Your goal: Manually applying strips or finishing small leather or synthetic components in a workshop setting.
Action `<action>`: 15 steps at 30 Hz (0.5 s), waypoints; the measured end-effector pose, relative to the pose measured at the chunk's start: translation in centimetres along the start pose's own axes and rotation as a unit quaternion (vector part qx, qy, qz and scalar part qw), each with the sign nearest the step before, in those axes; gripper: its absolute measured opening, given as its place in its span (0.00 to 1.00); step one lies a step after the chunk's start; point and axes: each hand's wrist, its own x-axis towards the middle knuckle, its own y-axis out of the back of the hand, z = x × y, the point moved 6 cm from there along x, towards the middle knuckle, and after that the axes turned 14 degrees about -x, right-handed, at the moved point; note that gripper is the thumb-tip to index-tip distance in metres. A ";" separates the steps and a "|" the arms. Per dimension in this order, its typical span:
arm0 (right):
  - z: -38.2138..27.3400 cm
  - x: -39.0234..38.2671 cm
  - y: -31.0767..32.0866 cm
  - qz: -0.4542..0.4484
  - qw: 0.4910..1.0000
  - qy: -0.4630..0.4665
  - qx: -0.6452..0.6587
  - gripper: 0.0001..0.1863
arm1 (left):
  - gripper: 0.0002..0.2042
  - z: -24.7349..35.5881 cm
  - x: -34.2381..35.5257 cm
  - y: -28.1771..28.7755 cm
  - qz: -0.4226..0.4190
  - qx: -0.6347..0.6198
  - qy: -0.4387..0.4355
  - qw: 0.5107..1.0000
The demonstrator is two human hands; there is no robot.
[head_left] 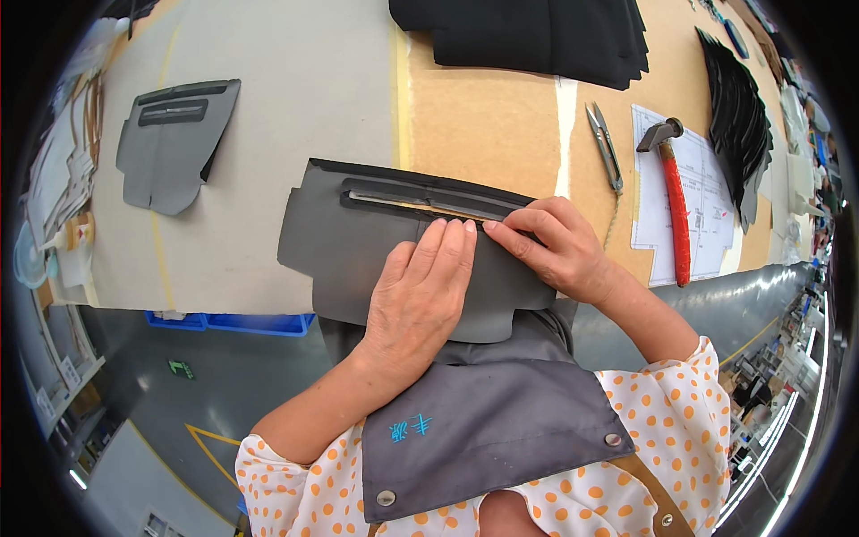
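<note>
A grey panel (pixel 367 268) with a black top edge and a long dark-rimmed slot (pixel 394 202) lies at the table's front edge, overhanging it. My left hand (pixel 418 304) rests on it, fingers laid side by side, tips just below the slot. My right hand (pixel 559 251) has its fingers bent round the slot's right end, the thumb tip at its lower rim, pinching the panel. Right of the panel are thread snips (pixel 608 152) and a hammer (pixel 680 215) with a red handle, the hammer lying on a printed paper sheet (pixel 653 233).
A similar smaller panel (pixel 161 161) lies at the left of the table (pixel 259 107). Black stacked pieces occupy the back (pixel 519 31) and far right (pixel 734 116). Paper pieces (pixel 72 161) crowd the left edge. Blue bins (pixel 255 323) are below the front edge.
</note>
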 end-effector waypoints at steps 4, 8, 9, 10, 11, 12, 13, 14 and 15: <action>-0.2 0.3 0.2 -0.003 1.000 0.007 -0.004 0.22 | 0.26 0.1 0.0 -0.1 0.008 -0.017 0.011 1.000; 0.9 -0.6 -0.3 -0.007 0.996 -0.070 0.053 0.21 | 0.26 0.4 0.2 -0.4 0.002 -0.013 0.016 1.000; 0.9 -0.6 -0.3 -0.008 0.996 -0.070 0.052 0.21 | 0.27 0.5 0.2 -0.4 0.002 -0.015 0.016 1.000; 0.8 -0.5 -0.3 -0.006 0.996 -0.070 0.058 0.20 | 0.27 0.5 0.2 -0.4 0.001 -0.018 0.015 1.000; 0.7 -0.4 -0.2 -0.003 0.995 -0.071 0.064 0.19 | 0.27 0.5 0.2 -0.4 0.001 -0.018 0.015 1.000; 0.8 -0.5 -0.3 -0.004 0.995 -0.072 0.064 0.19 | 0.27 0.5 0.2 -0.4 -0.006 -0.027 0.016 0.999; 0.6 -0.5 -0.1 0.003 0.998 -0.050 0.045 0.17 | 0.27 0.5 0.2 -0.4 -0.012 -0.037 0.016 0.999; 0.4 -0.5 0.0 0.009 0.999 -0.028 0.026 0.16 | 0.27 0.5 0.2 -0.4 -0.012 -0.038 0.015 0.999; 0.5 -0.5 0.2 0.009 0.999 -0.029 0.025 0.16 | 0.27 0.5 0.2 -0.4 -0.007 -0.044 0.013 0.999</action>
